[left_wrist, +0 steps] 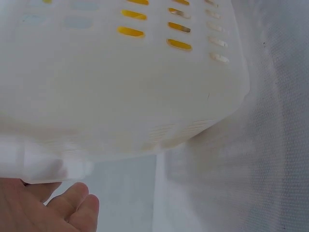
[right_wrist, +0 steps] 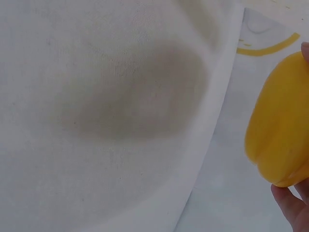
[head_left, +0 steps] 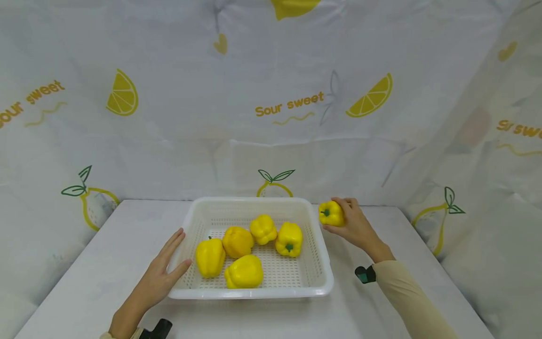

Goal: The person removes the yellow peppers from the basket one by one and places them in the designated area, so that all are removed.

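A yellow bell pepper (head_left: 330, 213) with a green stem is in my right hand (head_left: 352, 225), held off the table between fingers and thumb. The right wrist view shows the pepper (right_wrist: 280, 125) with fingertips at its lower end. The hand is just outside the right rim of a white perforated plastic basket (head_left: 254, 294). Several yellow peppers lie in the basket, among them one at the front (head_left: 244, 272) and one at the right (head_left: 289, 240). On the basket's left rim rests my left hand (head_left: 158, 278), its fingers extended and thumb spread; its fingertips show beside the rim in the left wrist view.
The basket stands on a white table (head_left: 106, 263). Behind it and at both sides hangs a white cloth (head_left: 178, 155) printed with lemons and lettering. A dark wrist mount (head_left: 365, 274) is on the right arm, and another (head_left: 157, 329) on the left.
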Available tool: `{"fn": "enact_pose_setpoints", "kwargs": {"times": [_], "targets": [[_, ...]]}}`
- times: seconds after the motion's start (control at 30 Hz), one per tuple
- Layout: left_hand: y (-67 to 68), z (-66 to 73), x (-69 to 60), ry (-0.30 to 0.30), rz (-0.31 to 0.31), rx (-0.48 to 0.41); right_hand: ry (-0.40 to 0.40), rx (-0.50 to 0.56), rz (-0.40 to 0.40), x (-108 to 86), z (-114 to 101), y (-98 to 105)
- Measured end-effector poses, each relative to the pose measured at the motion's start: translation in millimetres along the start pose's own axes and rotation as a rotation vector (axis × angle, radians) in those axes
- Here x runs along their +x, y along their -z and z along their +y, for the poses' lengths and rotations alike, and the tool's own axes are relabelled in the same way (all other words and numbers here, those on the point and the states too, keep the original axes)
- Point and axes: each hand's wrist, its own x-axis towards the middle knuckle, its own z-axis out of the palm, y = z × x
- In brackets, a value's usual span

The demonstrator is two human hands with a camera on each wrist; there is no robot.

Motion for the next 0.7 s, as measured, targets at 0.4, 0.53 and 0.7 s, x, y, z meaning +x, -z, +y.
{"fn": "enact_pose_setpoints", "kwargs": {"times": [0.4, 0.53, 0.7], "targets": [[-0.3, 1.4, 0.1, 0.016, -0.005, 0.006, -0.048, -0.024, -0.065, 5.8, 10.6, -5.3], [-0.8, 0.4, 0.6, 0.014, -0.004, 0.006, -0.049, -0.029, -0.076, 8.1, 12.2, -5.9], [-0.8, 0.1, 1.0, 0.01, 0.0, 0.001, -0.046, -0.05, -0.091, 11.7, 15.9, -7.9]]}}
